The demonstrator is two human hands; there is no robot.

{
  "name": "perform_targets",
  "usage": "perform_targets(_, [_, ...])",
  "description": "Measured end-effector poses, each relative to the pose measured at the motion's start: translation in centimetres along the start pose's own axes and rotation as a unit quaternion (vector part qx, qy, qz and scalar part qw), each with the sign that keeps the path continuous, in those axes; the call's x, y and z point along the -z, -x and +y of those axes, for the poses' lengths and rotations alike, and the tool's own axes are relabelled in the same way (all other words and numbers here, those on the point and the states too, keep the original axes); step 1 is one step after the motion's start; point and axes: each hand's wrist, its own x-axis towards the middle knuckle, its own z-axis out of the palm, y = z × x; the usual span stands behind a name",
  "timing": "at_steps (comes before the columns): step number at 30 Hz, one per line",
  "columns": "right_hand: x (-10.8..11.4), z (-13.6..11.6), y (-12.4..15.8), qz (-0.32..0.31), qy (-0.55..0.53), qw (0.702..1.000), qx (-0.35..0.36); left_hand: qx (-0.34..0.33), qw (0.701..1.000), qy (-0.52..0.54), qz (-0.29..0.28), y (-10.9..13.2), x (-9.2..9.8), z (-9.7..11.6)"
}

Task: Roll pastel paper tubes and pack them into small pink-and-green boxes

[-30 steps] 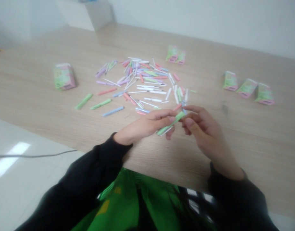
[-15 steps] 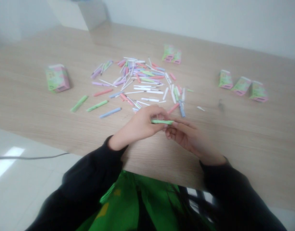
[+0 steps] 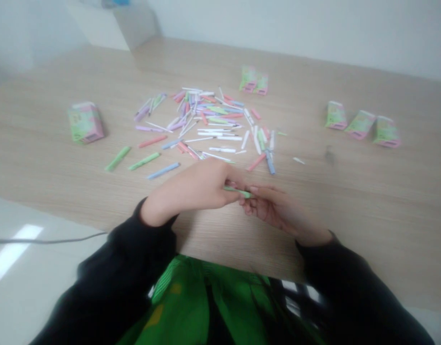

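A slim green pen-like tube [image 3: 238,192] is held between both hands, close above the table's front part. My left hand [image 3: 208,184] is closed over its left end, back of the hand turned up, so that end is partly hidden. My right hand [image 3: 274,206] pinches the right end between thumb and fingers. Beyond the hands lies a loose pile of coloured tubes and thin white sticks [image 3: 220,115], some with dark tips. Two green tubes [image 3: 144,161] and a blue tube [image 3: 163,171] lie apart on the left.
A green and pink box [image 3: 86,123] stands at the left. Two small boxes [image 3: 254,80] are behind the pile and three more boxes [image 3: 360,125] stand to the right. A white container [image 3: 112,24] is at the back left. A cable [image 3: 51,240] crosses the floor.
Both hands have come slightly nearer to my body with the green tube. My left hand has turned further over it, and less of the tube shows.
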Motion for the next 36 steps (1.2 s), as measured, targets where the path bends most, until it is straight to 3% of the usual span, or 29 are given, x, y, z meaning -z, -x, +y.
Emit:
perform_targets(2, [-0.1,-0.1,0.1,-0.001,-0.004,1.000,-0.006,0.016,0.999,-0.024,-0.021,0.2,0.6,0.3])
perform_targets(6, [-0.4,-0.5,0.3,0.004,0.011,1.000,-0.006,0.048,0.996,-0.073,-0.005,0.9,1.5,0.3])
perform_targets(10, [-0.5,-0.7,0.4,0.017,0.030,0.999,0.000,0.039,0.998,-0.044,-0.006,1.5,1.9,-0.2])
perform_targets(12, [-0.4,-0.7,0.4,0.026,0.041,0.999,0.015,0.048,0.998,-0.027,0.025,1.7,1.8,-0.4])
perform_targets(15, [-0.1,-0.7,0.4,0.035,0.078,0.995,0.050,0.089,0.989,-0.006,0.118,1.8,0.7,-0.6])
perform_targets(17, [-0.1,-0.8,0.4,0.020,0.128,0.988,0.088,0.114,0.982,0.031,0.149,1.8,-0.5,-0.6])
perform_targets(23, [-1.6,-1.1,1.2,-0.009,0.247,0.958,0.143,0.034,0.964,0.259,0.056,1.7,-3.7,-0.4])
perform_targets(30, [-2.8,-1.6,1.9,0.001,0.229,0.961,0.153,0.092,0.931,0.341,0.096,2.6,-4.5,-0.2])
perform_targets(33, [-2.9,-1.3,1.8,0.046,0.216,0.953,0.207,0.102,0.918,0.370,0.102,2.6,-5.2,-0.3])
perform_targets(36, [-3.0,-0.8,1.4,0.135,0.235,0.925,0.265,0.104,0.907,0.389,0.122,2.2,-5.9,-0.4])
